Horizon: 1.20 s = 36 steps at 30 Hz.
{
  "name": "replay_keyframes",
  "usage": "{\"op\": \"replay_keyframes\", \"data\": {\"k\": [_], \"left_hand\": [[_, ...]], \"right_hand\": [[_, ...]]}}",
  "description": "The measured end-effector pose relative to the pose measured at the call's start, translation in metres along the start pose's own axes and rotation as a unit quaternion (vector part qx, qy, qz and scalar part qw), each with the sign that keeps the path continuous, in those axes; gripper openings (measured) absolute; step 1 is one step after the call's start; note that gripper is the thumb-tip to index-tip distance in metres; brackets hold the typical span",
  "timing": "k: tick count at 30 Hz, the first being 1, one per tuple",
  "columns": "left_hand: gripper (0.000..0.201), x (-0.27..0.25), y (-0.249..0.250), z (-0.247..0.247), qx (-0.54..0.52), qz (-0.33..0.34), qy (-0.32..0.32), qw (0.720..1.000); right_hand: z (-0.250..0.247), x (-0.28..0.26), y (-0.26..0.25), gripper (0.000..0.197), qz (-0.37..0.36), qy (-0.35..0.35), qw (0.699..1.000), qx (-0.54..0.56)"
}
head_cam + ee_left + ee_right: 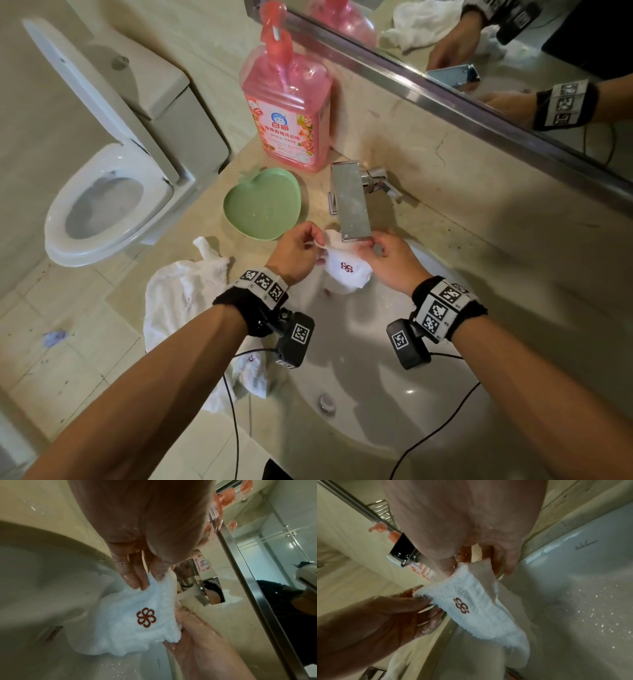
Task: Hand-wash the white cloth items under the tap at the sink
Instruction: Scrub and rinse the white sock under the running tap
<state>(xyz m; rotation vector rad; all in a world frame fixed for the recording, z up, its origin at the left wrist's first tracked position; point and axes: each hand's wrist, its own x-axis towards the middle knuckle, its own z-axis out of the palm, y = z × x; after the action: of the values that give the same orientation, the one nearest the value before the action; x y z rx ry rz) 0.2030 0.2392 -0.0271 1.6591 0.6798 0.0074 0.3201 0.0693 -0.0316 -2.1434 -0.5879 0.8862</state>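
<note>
Small white terry cloth point(347, 270) with a red embroidered flower logo is held stretched between both hands, just below the spout of the chrome tap point(352, 202), over the far part of the sink basin point(394, 404). Left hand point(294, 251) pinches the cloth's upper left edge between thumb and fingers; right hand point(390, 260) grips the opposite edge, fingers curled round it. The hands are near each other but apart, joined only by the cloth.

Handling, judged: fabric looks soaked and soapy, so soft, limp, heavier than when dry, and somewhat slippery. It sags between the two grips and its lower end hangs into the basin. Not fragile. Best hold is along the hemmed edges or corners, as now, with thumb pressed flat; a bunched fistful would suit rubbing or wringing. Water appears to run from the spout in the left wrist view, though blurred.

Counts:
- white cloth in hand: one
- second white cloth point(181, 301) on the counter point(479, 219), left of the basin, crumpled, partly draped over the near edge: one (could be more than one piece; cannot separate)
- pink detergent pump bottle point(287, 116), far left on counter: one
- green apple-shaped dish point(262, 205), near the bottle: one
- tap: one
</note>
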Motion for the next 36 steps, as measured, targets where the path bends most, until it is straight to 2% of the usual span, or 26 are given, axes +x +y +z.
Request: {"op": "replay_keyframes", "data": {"k": [4,6,7,9,12,13,16,18,21,24,27,29,31,33,35,36], "left_hand": [[0.022,0.006,0.007,0.011,0.091,0.026,-0.033,0.995],[0.029,0.010,0.011,0.017,0.145,0.011,-0.022,0.989],[0.031,0.012,0.013,0.020,0.184,0.013,-0.018,0.983],[0.012,0.015,0.016,0.022,0.277,0.035,-0.024,0.960],[0.018,0.012,0.015,0.017,0.327,0.077,-0.034,0.941],[0.012,0.011,0.013,0.013,0.321,0.094,-0.034,0.942],[0.025,0.007,0.008,0.002,0.279,0.097,-0.053,0.954],[0.017,0.004,0.007,-0.007,0.248,0.097,-0.025,0.963],[0.016,-0.003,0.004,-0.014,0.254,0.098,0.039,0.961],[0.027,-0.010,0.001,-0.018,0.243,0.085,0.064,0.964],[0.025,-0.010,0.004,-0.017,0.220,0.035,0.034,0.974],[0.025,-0.007,0.007,-0.014,0.194,-0.005,0.007,0.981],[0.033,-0.004,0.008,-0.006,0.145,-0.047,-0.017,0.988],[0.030,-0.003,0.011,0.006,0.074,-0.063,-0.047,0.994],[0.017,-0.003,0.014,0.017,0.019,-0.067,-0.089,0.994],[0.012,-0.001,0.013,0.021,0.001,-0.073,-0.101,0.992]], "right_hand": [[-0.001,-0.004,0.008,0.032,0.000,-0.031,1.000,0.002],[0.000,-0.006,0.011,0.033,0.012,-0.062,0.998,0.026],[0.001,-0.006,0.013,0.034,0.009,-0.072,0.997,0.007],[0.001,-0.007,0.017,0.039,-0.013,-0.077,0.995,-0.061],[0.002,-0.008,0.018,0.038,-0.048,-0.069,0.992,-0.092],[0.003,-0.008,0.016,0.034,-0.058,-0.055,0.992,-0.099],[0.002,-0.009,0.007,0.034,-0.083,-0.001,0.991,-0.104],[0.003,-0.008,-0.002,0.033,-0.097,0.008,0.990,-0.103],[0.005,0.001,-0.012,0.017,-0.070,-0.002,0.994,-0.087],[0.011,0.009,-0.022,0.014,-0.028,0.017,0.999,-0.037],[0.021,0.013,-0.028,0.018,-0.009,0.046,0.999,-0.020],[0.026,0.013,-0.030,0.011,-0.009,0.062,0.998,0.023],[0.027,0.010,-0.029,0.005,0.015,0.034,0.994,0.099],[0.028,0.003,-0.027,0.020,0.036,-0.030,0.988,0.150],[0.028,0.001,-0.022,0.025,0.011,-0.052,0.994,0.091],[0.026,0.001,-0.020,0.025,0.000,-0.036,0.998,0.055]]}}
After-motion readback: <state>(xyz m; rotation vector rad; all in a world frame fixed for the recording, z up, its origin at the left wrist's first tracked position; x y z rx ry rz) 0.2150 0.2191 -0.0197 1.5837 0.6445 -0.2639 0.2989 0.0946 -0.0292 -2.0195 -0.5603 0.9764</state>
